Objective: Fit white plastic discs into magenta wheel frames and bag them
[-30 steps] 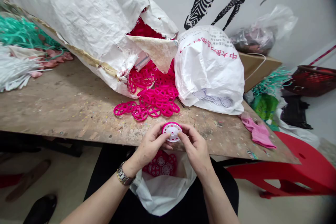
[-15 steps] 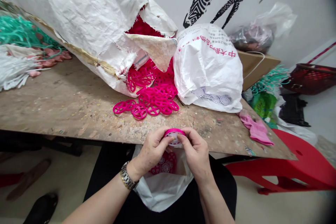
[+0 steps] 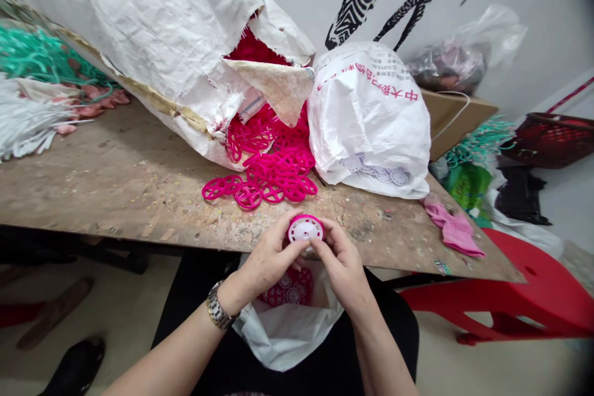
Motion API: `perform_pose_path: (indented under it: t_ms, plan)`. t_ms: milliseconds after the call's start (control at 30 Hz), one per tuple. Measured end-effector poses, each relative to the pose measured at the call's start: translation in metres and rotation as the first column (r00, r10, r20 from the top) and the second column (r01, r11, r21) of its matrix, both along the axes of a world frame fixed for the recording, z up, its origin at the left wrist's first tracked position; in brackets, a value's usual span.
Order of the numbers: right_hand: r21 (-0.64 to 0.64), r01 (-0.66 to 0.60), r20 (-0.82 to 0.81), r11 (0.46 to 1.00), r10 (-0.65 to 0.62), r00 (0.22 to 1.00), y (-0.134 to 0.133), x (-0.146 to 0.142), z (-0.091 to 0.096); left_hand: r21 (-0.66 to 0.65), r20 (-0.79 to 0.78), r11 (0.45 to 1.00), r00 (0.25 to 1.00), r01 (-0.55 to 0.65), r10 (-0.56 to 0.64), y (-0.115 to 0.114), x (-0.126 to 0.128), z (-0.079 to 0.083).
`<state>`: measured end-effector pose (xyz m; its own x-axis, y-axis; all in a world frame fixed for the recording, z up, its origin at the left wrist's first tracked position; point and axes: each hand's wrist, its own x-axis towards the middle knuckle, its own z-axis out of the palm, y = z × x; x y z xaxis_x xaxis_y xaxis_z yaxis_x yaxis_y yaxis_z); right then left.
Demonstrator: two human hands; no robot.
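Both hands pinch one small round part, a pink ring with a white disc [image 3: 305, 229] in it, over the near edge of the worktable. My left hand [image 3: 266, 260], with a metal watch on its wrist, grips it from the left. From the right, my right hand [image 3: 341, 263] closes its fingers on the rim. The white face is turned up towards me. Below the hands, on my lap, an open white bag [image 3: 288, 328] holds several finished pink-and-white discs [image 3: 285, 291].
A pile of loose pink spoked rings [image 3: 266, 182] spills from a torn white sack [image 3: 153, 43] onto the worn wooden table [image 3: 116, 185]. A white plastic bag [image 3: 371, 117] holds white discs. A pink cloth [image 3: 452, 232] lies right; a red stool [image 3: 533, 297] stands beyond.
The part was tipped edge-on half a second ago; now its white face is turned up again and it sits slightly higher between my fingers.
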<state>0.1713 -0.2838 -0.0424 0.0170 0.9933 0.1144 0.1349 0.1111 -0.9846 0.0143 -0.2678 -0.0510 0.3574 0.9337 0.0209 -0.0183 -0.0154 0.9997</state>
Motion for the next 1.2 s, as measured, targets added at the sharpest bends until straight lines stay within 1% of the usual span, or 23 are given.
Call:
perform_pose_path:
  t_ms: [67, 167, 233, 300, 367, 467, 600, 667, 733, 800, 900, 1000, 1067, 1133, 1200]
  plan:
    - [0.024, -0.001, 0.015, 1.000, 0.000, 1.000, -0.003, -0.001, -0.002, 0.000, 0.009, 1.000, 1.000, -0.001, 0.001, 0.000, -0.001, 0.000]
    - [0.053, 0.065, -0.018, 0.997, -0.064, 0.998, -0.005, -0.005, -0.004, 0.064, -0.048, 0.998, 0.998, -0.026, 0.029, -0.002, -0.001, 0.002]
    - [0.050, 0.097, -0.051, 0.994, -0.095, 0.994, -0.004, -0.008, -0.005, 0.118, -0.085, 0.991, 0.994, -0.059, 0.069, -0.002, 0.001, 0.003]
    - [0.029, 0.085, -0.080, 0.996, -0.082, 0.993, -0.001, -0.008, -0.005, 0.120, -0.092, 0.990, 0.992, -0.071, 0.082, -0.001, 0.002, 0.004]
    - [0.005, 0.042, -0.086, 0.999, -0.041, 0.995, 0.001, -0.007, -0.005, 0.067, -0.086, 0.996, 0.994, -0.060, 0.065, 0.001, 0.003, 0.004]
    - [-0.018, 0.000, -0.046, 1.000, -0.001, 0.999, 0.002, -0.003, -0.004, -0.012, -0.084, 1.000, 0.996, -0.022, 0.021, 0.002, 0.001, 0.002]
    - [-0.016, 0.048, 0.038, 0.999, -0.047, 0.998, 0.001, 0.000, -0.001, -0.039, -0.073, 0.995, 0.992, 0.097, -0.100, 0.001, -0.004, 0.002]
    - [-0.009, 0.057, 0.047, 0.998, -0.057, 0.997, 0.000, 0.000, 0.000, -0.054, -0.054, 0.986, 0.985, 0.159, -0.162, 0.000, -0.007, 0.003]
    - [-0.006, 0.045, 0.034, 0.999, -0.044, 0.998, -0.001, -0.001, 0.001, -0.074, -0.033, 0.981, 0.983, 0.179, -0.182, -0.001, -0.008, 0.003]
    - [-0.003, 0.039, 0.037, 0.999, -0.038, 0.999, -0.003, -0.002, 0.001, -0.072, -0.035, 0.985, 0.986, 0.159, -0.162, -0.002, -0.008, 0.002]
    - [-0.004, 0.053, 0.045, 0.999, -0.052, 0.998, -0.007, -0.002, -0.002, 0.025, -0.111, 0.993, 0.987, 0.115, -0.112, -0.004, -0.007, 0.002]
    - [-0.015, 0.070, 0.032, 0.997, -0.070, 0.997, -0.010, 0.001, -0.006, 0.159, -0.222, 0.978, 0.970, 0.138, -0.101, -0.006, -0.006, 0.005]
    - [-0.035, 0.062, 0.027, 0.997, -0.061, 0.998, -0.013, 0.004, -0.008, 0.239, -0.297, 0.954, 0.949, 0.181, -0.106, -0.006, -0.008, 0.009]
    - [-0.061, 0.029, 0.037, 0.998, -0.027, 0.999, -0.015, 0.008, -0.008, 0.316, -0.386, 0.919, 0.917, 0.237, -0.104, -0.004, -0.011, 0.012]
    - [-0.088, -0.031, 0.085, 0.996, 0.039, 0.996, -0.018, 0.013, -0.007, 0.399, -0.477, 0.879, 0.878, 0.262, -0.045, 0.000, -0.018, 0.014]
